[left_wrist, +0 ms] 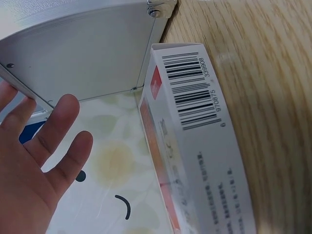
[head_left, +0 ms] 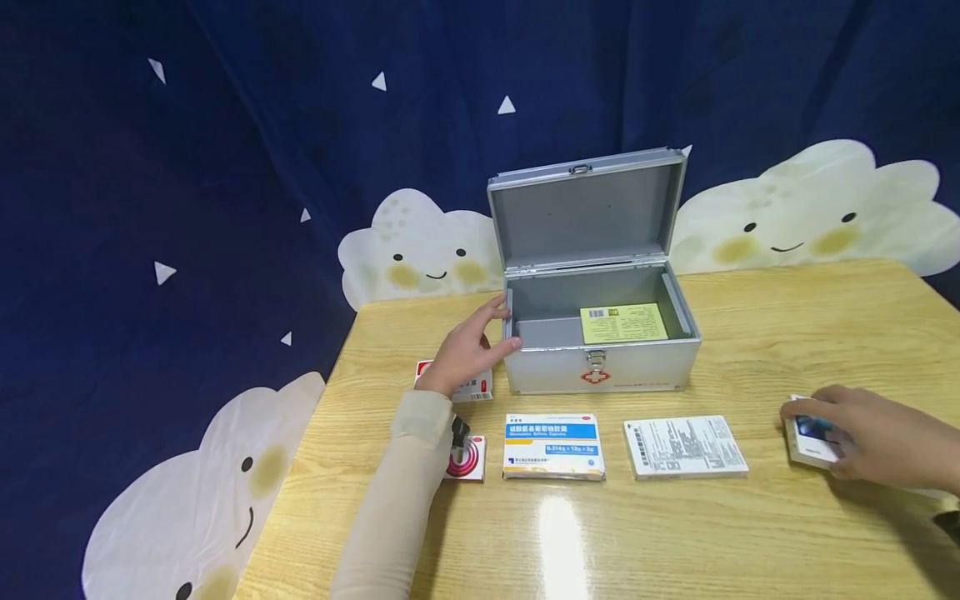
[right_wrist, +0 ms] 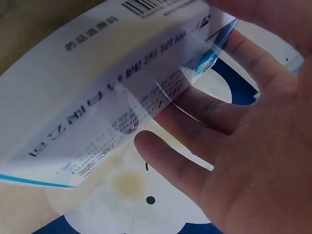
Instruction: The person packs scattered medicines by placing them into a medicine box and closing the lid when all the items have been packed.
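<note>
At the right of the table in the head view, my right hand grips a white medicine box between thumb and fingers. The right wrist view shows the box's printed side, tilted, with a barcode at its top. My left hand is at the left side of a silver first-aid case, fingers spread near its rim; whether they touch it is unclear. The case's lid stands raised. Inside lies a yellow medicine box.
A blue-and-white medicine box and a white printed box lie before the case. Under the left forearm are a box with red rings and a red-and-white box. A dark blue curtain hangs behind the wooden table.
</note>
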`<state>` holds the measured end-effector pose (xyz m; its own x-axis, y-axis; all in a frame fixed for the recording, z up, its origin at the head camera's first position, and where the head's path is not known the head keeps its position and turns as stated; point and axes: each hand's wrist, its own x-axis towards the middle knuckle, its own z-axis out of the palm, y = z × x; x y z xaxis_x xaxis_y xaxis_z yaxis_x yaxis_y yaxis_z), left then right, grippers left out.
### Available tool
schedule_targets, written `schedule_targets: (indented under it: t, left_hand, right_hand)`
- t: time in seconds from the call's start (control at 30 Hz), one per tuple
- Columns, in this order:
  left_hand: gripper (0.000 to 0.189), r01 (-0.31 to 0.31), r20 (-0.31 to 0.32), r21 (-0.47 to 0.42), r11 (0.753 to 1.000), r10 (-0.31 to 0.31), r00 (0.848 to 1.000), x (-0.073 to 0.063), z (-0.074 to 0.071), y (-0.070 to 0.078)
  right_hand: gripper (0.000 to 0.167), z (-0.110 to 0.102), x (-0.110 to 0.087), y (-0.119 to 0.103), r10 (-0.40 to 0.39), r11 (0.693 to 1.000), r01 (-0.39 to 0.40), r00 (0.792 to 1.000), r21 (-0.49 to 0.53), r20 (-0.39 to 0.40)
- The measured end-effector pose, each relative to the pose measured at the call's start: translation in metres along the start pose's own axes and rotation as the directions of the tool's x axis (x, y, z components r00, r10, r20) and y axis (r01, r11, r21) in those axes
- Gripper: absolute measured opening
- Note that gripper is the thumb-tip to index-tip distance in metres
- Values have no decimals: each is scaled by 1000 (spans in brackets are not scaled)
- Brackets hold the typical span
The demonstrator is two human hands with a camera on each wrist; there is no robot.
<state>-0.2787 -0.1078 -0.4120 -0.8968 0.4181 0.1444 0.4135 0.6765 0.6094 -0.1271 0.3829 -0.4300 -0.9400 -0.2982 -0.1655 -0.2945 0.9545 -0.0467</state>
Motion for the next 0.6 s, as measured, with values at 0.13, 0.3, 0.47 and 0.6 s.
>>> schedule_targets:
  t: [0.13, 0.3, 0.47, 0.6]
  left_hand:
    - [71, 14, 7, -7, 1000, -14, 1000, -1, 3, -1]
    - [77, 9, 22, -9, 1000, -8, 1000, -3, 5, -2]
    - [72, -10, -3, -10, 1000, 10, 1000, -1, 1, 0]
    - [72, -7, 2, -9, 1000, 7, 1000, 0, -2, 1]
  right_hand:
    - [64, -1, -1, -1, 5, 1000, -5, 1000, 8, 4]
    - [67, -1, -3, 0, 7, 1000, -7, 1000, 26, 2]
    - [70, -7, -2, 0, 28, 999, -28, 999, 26, -18]
    - [72, -13, -1, -2, 49, 998, -48, 999, 27, -19]
